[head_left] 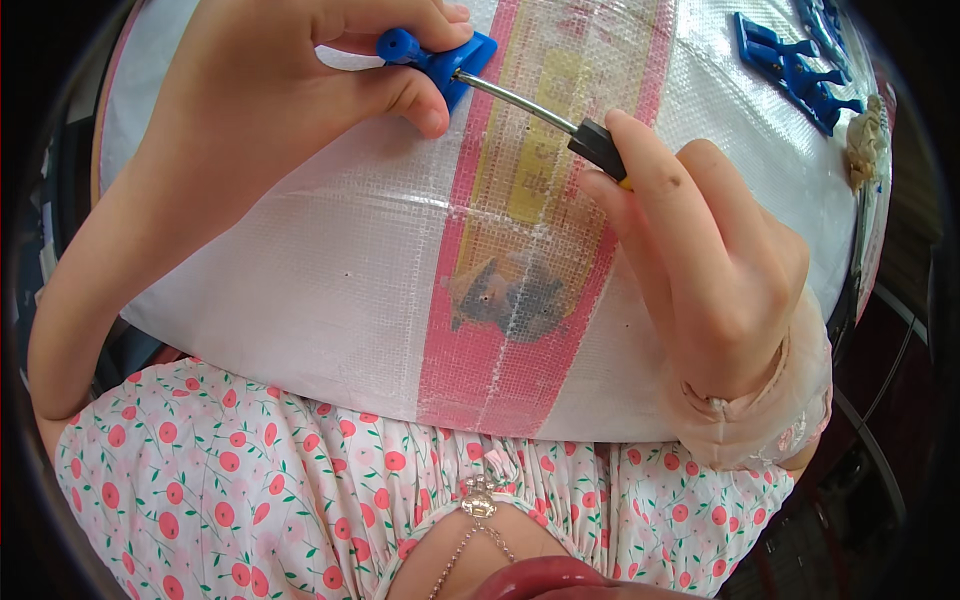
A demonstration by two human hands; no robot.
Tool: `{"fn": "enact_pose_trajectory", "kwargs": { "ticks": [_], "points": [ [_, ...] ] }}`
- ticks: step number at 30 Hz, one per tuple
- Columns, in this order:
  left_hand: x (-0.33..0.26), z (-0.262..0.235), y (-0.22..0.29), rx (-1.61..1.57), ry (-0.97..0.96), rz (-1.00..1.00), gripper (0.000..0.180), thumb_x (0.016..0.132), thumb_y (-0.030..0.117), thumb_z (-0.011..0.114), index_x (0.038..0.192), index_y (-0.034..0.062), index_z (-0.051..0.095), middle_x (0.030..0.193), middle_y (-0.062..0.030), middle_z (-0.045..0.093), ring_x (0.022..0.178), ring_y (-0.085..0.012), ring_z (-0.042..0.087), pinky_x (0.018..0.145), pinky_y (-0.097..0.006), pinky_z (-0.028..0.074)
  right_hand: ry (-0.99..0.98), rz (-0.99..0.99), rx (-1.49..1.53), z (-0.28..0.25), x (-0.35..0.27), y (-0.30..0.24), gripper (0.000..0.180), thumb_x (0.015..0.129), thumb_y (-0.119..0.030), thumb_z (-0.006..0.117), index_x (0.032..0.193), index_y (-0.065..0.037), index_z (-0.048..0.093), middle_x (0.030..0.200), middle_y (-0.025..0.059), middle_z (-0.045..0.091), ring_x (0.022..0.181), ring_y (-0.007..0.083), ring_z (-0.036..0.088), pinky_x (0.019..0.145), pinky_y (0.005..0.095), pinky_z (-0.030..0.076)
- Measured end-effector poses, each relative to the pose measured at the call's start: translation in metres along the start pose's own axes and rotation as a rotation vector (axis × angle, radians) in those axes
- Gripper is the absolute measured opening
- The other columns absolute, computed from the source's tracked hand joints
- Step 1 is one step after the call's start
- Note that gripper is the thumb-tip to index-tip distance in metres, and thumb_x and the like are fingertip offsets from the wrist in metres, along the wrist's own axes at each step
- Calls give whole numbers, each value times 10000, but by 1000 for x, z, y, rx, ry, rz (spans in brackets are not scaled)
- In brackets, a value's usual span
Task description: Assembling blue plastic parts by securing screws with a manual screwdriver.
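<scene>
Near the top of the view, my left hand [285,85] is closed on a blue plastic part [480,55] with a flat plate and a round knob-like end, pinched between thumb and fingers. My right hand [715,255] grips a screwdriver [597,150] by its black handle, which shows a bit of yellow. The metal shaft slants up to the left, and its tip meets a small brass-coloured spot on the blue part, seemingly a screw. Most of the handle is hidden inside my right fingers.
A white woven plastic sheet [310,310] with a pink-edged printed band covers the rounded work surface. More blue plastic parts [795,75] lie at the far right. Beside them, by the right edge, is a crumpled brownish, clear-looking bundle [866,145].
</scene>
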State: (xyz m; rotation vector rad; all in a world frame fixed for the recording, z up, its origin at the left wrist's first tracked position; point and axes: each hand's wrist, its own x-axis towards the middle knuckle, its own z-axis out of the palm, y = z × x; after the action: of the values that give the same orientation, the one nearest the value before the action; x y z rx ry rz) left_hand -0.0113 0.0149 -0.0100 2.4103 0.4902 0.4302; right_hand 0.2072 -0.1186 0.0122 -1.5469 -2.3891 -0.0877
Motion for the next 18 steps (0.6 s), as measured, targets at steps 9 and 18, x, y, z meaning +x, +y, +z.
{"fn": "enact_pose_trajectory", "kwargs": {
  "ticks": [9,18],
  "points": [
    [-5,2,0,-13,15,0,370,668,218,840,948,14,711,923,-129,678,826,-214,660,695,-293,531,-192,61,245,-15,9,12,282,784,14,709,1055,52,638,734,85,586,593,126,549,532,230,423],
    [-1,3,-3,-35,30,-9,369,673,223,837,953,18,711,927,-127,676,833,-212,660,702,-293,532,-341,581,879,-14,14,12,224,902,-94,633,1087,30,653,689,-23,562,586,18,450,506,174,314]
  ]
}}
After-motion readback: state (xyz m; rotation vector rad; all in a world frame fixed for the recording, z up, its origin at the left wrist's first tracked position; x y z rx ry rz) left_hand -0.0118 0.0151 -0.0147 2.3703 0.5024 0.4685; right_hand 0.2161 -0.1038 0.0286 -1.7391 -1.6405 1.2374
